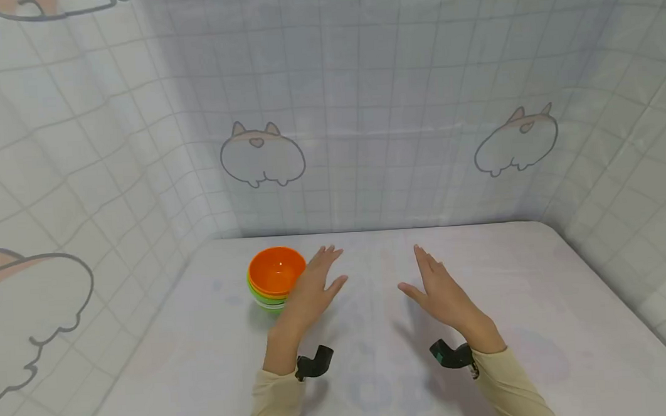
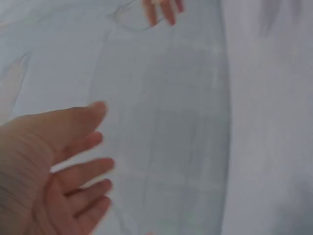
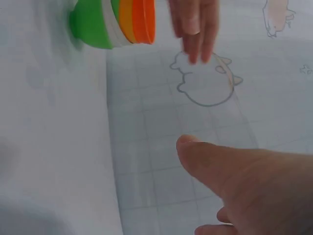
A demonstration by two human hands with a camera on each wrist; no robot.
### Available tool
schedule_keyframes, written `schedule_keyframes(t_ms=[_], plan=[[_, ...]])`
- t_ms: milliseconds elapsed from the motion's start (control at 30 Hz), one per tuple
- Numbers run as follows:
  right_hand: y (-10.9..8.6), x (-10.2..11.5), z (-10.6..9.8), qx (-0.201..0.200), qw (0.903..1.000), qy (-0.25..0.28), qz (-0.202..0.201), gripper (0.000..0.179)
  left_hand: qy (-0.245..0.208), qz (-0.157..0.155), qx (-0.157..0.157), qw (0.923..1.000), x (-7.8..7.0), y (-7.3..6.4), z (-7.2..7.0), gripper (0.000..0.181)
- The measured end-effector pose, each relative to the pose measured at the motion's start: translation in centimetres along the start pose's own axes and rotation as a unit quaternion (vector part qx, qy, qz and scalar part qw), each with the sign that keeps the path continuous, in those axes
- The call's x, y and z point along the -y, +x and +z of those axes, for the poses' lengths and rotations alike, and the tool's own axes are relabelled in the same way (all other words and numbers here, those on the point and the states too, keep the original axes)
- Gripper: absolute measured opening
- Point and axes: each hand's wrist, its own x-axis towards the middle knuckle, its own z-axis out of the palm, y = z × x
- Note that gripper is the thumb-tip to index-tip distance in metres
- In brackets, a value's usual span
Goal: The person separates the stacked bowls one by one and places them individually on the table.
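A stack of nested bowls [image 1: 276, 270] stands at the left on the table, orange on top with yellow, green and white rims below. In the right wrist view the same stack [image 3: 115, 22] appears sideways, a green bowl at its base. My left hand [image 1: 309, 291] hovers beside the stack, fingers extended, and hides part of its right side. Holding nothing, my right hand [image 1: 447, 296] is held over the table to the right, thumb apart from its straight fingers. The left wrist view shows the left hand [image 2: 68, 171] with loosely bent fingers and nothing in them.
A white table [image 1: 375, 356] with faint prints lies under both hands. Around it hang white grid-patterned curtains [image 1: 386, 142] with cartoon animal drawings. Each wrist carries a small black camera, the left one [image 1: 315, 363] and the right one [image 1: 454, 354].
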Motion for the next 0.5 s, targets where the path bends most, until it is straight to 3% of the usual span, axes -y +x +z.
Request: schedule_keyframes(t_ms=[67,167,267,367,500], plan=[[0.2,0.1,0.4,-0.008,0.9999,-0.001,-0.013,0.085,-0.007,0.01,-0.052,0.9986,0.8,-0.2,-1.3,0.05],[0.7,0.4,1.3,-0.024,0.9988,-0.021,-0.036,0.082,-0.013,0.016,-0.14,0.99,2.8,-0.6,-3.1,0.043],[1.1,0.7,2.1,-0.032,0.998,-0.025,-0.048,0.079,-0.052,-0.015,-0.194,0.9795,5.2,-1.3,-4.6,0.045],[1.1,1.0,2.8,-0.02,0.999,0.009,-0.04,0.078,-0.093,-0.082,-0.187,0.9744,7.4,-2.4,-5.5,0.06],[1.2,1.2,3.8,0.005,0.9975,0.064,-0.029,0.075,-0.135,-0.172,-0.111,0.9694,9.1,-3.7,-5.8,0.086]])
